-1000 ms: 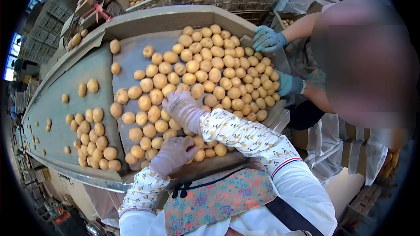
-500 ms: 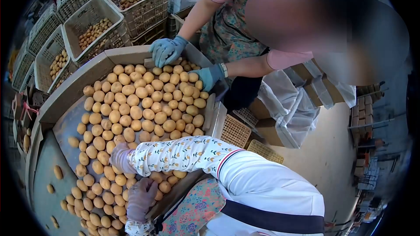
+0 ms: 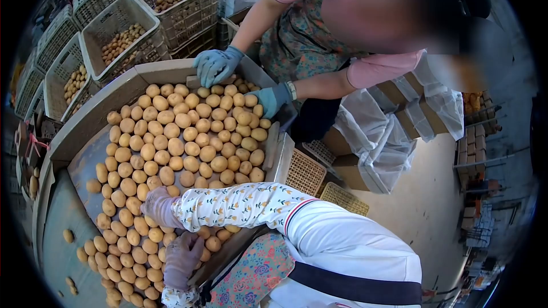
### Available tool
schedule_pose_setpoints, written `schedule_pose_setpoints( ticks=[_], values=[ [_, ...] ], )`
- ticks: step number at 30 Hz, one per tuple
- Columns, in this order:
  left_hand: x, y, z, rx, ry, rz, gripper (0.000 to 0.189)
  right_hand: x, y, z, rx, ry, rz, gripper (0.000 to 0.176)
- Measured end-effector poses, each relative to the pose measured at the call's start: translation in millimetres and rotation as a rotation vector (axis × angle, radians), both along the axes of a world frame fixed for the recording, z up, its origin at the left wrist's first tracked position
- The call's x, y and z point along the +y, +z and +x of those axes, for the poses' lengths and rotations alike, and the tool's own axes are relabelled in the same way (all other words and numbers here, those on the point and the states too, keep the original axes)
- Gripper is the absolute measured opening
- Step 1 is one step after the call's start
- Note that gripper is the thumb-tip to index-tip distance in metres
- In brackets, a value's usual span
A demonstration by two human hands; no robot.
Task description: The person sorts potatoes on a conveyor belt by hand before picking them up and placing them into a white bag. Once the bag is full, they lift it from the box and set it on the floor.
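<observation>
Both my hands wear pale purple-grey gloves and are over a sloped grey table covered with round, yellowish-brown potatoes (image 3: pixel 176 147). My right hand (image 3: pixel 158 204), reaching out from a white sleeve cover with a leaf print, rests low among the potatoes near the middle of the spread. Its fingertips are hidden against them. Closer to my body, my left hand (image 3: pixel 182 256) is closed, with its fingers curled beside the near edge. Whatever is inside it, if anything, is hidden. Several potatoes touch or surround both hands.
Across the table, a co-worker's blue-gloved hands (image 3: pixel 217 67) are at the far rim (image 3: pixel 165 72). Plastic crates (image 3: pixel 121 37) holding potatoes stand beyond. Plastic-lined cartons (image 3: pixel 374 148) and a yellow basket (image 3: pixel 344 198) are on the right. A green surface (image 3: pixel 60 254) with a few potatoes lies left.
Loose potatoes on the green surface have shifted. My right forearm sits slightly lower in view. My hands and the co-worker's hands stay nearly in place.
</observation>
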State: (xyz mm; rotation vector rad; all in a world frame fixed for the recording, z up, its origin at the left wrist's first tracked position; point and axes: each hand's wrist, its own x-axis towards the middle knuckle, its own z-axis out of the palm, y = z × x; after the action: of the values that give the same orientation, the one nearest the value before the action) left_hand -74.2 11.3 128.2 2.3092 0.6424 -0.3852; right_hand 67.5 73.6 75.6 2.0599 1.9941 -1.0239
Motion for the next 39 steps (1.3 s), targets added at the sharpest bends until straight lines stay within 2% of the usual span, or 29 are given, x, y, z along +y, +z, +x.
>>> schedule_pose_setpoints(
  ticks=[10, 14, 17, 20, 21, 22, 24, 25, 26, 28, 29, 30, 34, 35, 39],
  values=[
    [-1, -1, 0, 0.003, 0.006, -0.010, 0.026, -13, 19, 8, 0.027, 0.027, 0.014, 0.084],
    [1, -3, -2, -0.010, 0.009, -0.029, 0.026, 3, -6, 0, 0.045, 0.003, -0.003, 0.087],
    [1, 0, 1, 0.030, -0.001, -0.045, 0.025, -15, 25, 11, 0.037, -0.015, -0.007, 0.076],
    [2, 1, 5, 0.058, -0.029, -0.075, 0.026, -11, 10, 6, 0.011, -0.067, 0.045, 0.063],
    [1, 6, 5, 0.047, -0.015, -0.061, 0.029, -13, 0, 3, -0.029, -0.082, 0.099, 0.054],
    [1, 1, 1, -0.018, -0.086, -0.077, 0.031, -20, 0, 2, -0.036, -0.053, 0.181, 0.045],
    [-2, -23, 9, -0.027, -0.110, -0.076, 0.037, -43, -2, 29, 0.030, -0.069, 0.140, 0.036],
    [-7, -42, 8, -0.092, -0.123, 0.006, 0.035, -53, -31, 34, 0.069, -0.145, 0.282, 0.037],
    [-12, -48, 18, -0.062, -0.086, -0.057, 0.036, -56, -31, 44, 0.058, -0.153, 0.252, 0.038],
    [-16, -62, 42, -0.012, -0.102, -0.098, 0.035, -72, -62, 64, 0.055, -0.178, 0.474, 0.030],
    [-15, -62, 52, 0.116, -0.092, -0.076, 0.037, -74, -79, 69, 0.013, -0.145, 0.563, 0.028],
    [-21, -89, 40, 0.021, -0.072, -0.017, 0.041, -73, -70, 66, 0.033, -0.127, 0.599, 0.027],
    [-16, -54, 52, 0.099, -0.065, -0.057, 0.044, -77, -65, 71, 0.134, -0.169, 0.628, 0.026],
    [-14, -48, 56, 0.191, -0.094, -0.103, 0.039, -79, -68, 72, 0.178, -0.197, 0.640, 0.026],
    [-14, -50, 55, 0.167, -0.081, -0.085, 0.042, -85, -71, 67, 0.338, -0.293, 0.725, 0.026]
  ],
)
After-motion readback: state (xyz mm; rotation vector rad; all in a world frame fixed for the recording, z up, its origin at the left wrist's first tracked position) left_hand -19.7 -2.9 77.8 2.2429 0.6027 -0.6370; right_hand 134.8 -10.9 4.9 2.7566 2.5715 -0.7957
